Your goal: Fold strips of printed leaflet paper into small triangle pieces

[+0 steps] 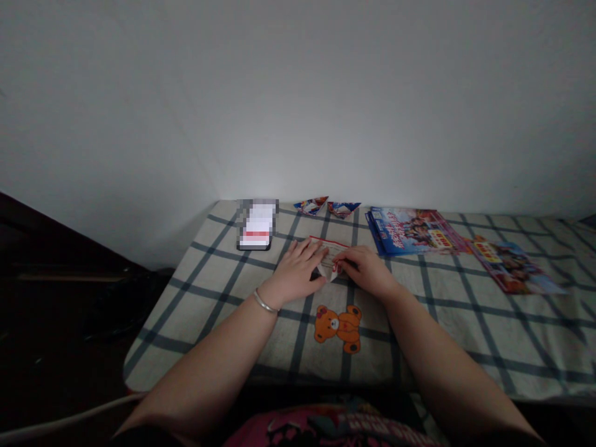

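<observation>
Paper [333, 249], one sheet near two folded shapes [343, 209], underlies spread left fingers [303, 249]; right fingers [348, 254] curl, grip unclear.

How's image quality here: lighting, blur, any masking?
Head view: dim overall, with the wall brightest behind the table's far edge and the lower-left corner nearly black; head view: the phone screen is bright and pixelated; head view: soft detail, with fine print on the folded paper unreadable and the rightmost flyer blurry.
</observation>
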Motion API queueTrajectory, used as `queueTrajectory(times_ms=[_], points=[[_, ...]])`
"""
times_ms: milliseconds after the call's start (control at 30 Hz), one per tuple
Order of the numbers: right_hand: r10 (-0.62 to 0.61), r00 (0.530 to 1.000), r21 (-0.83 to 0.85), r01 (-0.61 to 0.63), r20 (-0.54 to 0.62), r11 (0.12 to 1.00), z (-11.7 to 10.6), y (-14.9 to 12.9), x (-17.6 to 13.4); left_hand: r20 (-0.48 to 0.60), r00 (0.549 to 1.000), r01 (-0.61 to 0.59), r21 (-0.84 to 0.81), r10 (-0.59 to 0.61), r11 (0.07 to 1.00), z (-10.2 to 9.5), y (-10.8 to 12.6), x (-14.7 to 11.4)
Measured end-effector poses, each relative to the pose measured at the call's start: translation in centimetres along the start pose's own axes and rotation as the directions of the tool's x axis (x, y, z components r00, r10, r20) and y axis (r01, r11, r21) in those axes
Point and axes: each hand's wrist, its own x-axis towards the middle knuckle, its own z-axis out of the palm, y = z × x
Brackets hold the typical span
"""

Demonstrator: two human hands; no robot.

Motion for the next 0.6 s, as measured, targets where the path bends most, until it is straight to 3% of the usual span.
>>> queueTrajectory(times_ms=[100,300,600], points=[[0.074,0.997,-0.02,-0.075,-0.015,0.997,0.8,0.5,0.3,-0.004,1.0,0.006,-0.009,-0.006,1.0,0.0,0.0,0.0],[0.069,0.996,-0.137,-0.076,-0.056,0.988,1.9,1.0,0.8,-0.014,1.0,0.025,-0.027,-0.026,0.999,0.2,-0.1,0.1],[0.093,0.989,-0.148,-0.11,-0.117,0.983,2.1,1.3,1.1,-0.106,0.988,0.11,0.005,-0.108,0.994,1.0,0.8,0.4]])
